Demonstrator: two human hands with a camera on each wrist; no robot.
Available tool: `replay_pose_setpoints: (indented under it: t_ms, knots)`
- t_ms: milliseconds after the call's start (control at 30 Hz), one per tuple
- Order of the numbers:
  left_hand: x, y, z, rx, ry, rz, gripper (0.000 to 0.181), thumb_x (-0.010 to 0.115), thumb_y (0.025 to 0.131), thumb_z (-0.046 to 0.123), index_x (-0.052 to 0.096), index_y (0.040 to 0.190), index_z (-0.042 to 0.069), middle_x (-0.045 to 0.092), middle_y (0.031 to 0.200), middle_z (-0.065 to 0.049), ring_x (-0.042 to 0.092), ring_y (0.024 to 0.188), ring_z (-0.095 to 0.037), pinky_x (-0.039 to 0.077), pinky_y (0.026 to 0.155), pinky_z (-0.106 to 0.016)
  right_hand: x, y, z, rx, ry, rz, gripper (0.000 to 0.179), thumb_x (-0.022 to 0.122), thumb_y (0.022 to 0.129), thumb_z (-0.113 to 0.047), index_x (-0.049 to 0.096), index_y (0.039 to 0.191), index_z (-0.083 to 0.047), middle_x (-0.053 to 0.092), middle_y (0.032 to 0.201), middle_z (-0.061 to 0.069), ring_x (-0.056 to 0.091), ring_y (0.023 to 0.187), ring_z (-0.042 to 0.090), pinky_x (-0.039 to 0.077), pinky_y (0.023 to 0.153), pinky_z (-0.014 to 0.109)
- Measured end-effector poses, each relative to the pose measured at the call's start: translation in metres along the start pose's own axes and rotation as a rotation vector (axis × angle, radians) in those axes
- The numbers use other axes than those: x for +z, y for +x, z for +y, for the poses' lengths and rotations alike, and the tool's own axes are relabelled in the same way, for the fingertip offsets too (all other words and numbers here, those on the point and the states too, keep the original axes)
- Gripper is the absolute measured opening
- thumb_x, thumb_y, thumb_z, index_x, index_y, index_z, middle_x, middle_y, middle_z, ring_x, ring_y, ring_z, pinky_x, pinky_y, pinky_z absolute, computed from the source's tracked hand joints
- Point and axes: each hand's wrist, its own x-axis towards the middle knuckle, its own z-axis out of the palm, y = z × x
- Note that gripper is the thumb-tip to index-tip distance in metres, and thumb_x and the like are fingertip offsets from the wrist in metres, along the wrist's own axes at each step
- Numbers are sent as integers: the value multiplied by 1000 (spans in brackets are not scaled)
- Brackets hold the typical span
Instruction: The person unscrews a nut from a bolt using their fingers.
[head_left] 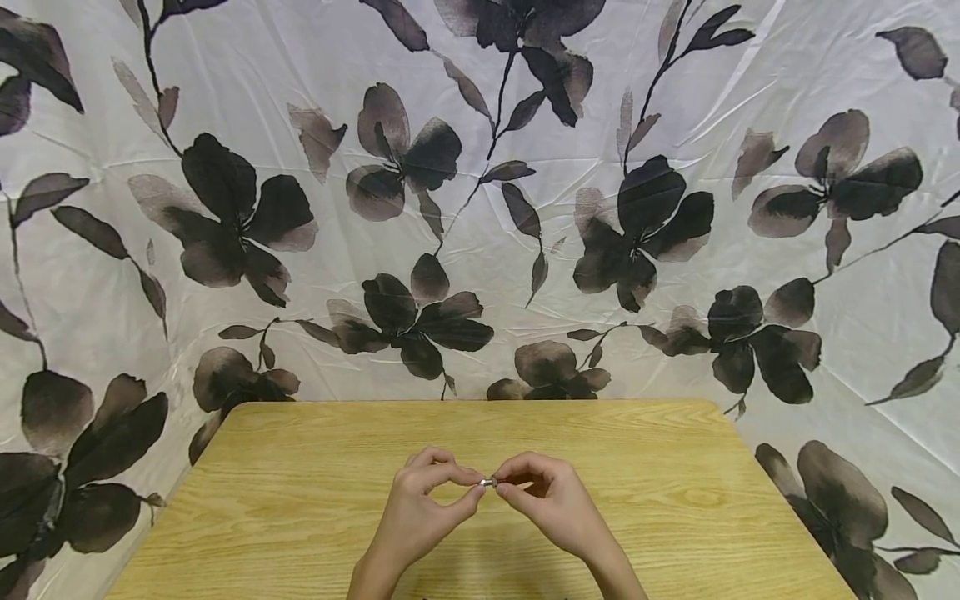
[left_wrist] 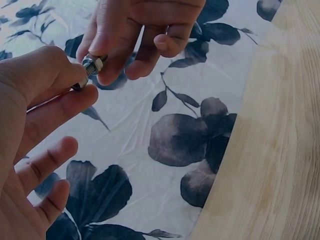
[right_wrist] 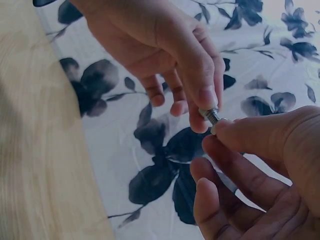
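Above the table, a small silver bolt (head_left: pixel 488 482) is held between both hands. My left hand (head_left: pixel 422 504) pinches one end of it between thumb and index finger. The other end is pinched by the thumb and index finger of my right hand (head_left: pixel 553 504). In the left wrist view, a hex nut (left_wrist: pixel 98 63) shows at the right hand's fingertips, with a short stretch of thread beside it. The right wrist view also shows the threaded shank (right_wrist: pixel 213 117) between the two pinches. Fingertips cover both ends of the bolt.
A wooden table (head_left: pixel 300 467) with light grain lies under the hands. Behind it and at both sides hangs a white cloth (head_left: pixel 525 275) printed with dark flowers. The cloth meets the table's far edge.
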Motion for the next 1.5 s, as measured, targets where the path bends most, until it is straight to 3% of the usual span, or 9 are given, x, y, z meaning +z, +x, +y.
replay_pose_setpoints:
  t_ms: [133,367,600,800,1067,1500]
  knots:
    - [-1,0,0,-35,19,-9,25,89,77,7,82,89,27,70,89,17,59,88,-6,49,77,-31,0,0,0,-15,-18,11,13,73,97,-20,76,106,-11,75,108,9,69,99,14,58,81,31]
    - [0,1,-1,-8,26,7,27,89,75,5,82,90,26,74,87,16,59,86,-6,47,76,-32,1,0,0,2,9,71,18,69,100,-22,74,114,-11,73,116,14,69,102,12,58,84,30]
    - [0,0,2,-32,23,3,27,89,76,5,82,90,27,76,88,14,58,87,-6,46,76,-32,0,1,-2,137,5,101,27,66,101,-33,78,103,-9,78,96,10,72,88,15,57,72,30]
    - [2,-1,2,-10,35,7,26,90,75,6,82,90,27,72,87,18,57,86,-6,45,79,-33,1,0,-3,165,9,67,28,67,101,-34,79,101,-9,78,89,11,75,84,17,58,68,35]
    - [3,-1,2,0,41,1,25,90,76,7,82,89,27,72,87,18,59,86,-6,45,80,-35,0,1,-3,140,19,51,26,68,100,-30,78,103,-6,79,89,13,75,84,17,59,70,35]
    - [2,-1,4,-42,28,3,28,90,76,6,82,90,28,67,88,19,57,87,-6,47,78,-32,2,1,-2,69,26,57,20,71,99,-25,77,105,-7,77,98,14,71,83,11,58,72,30]
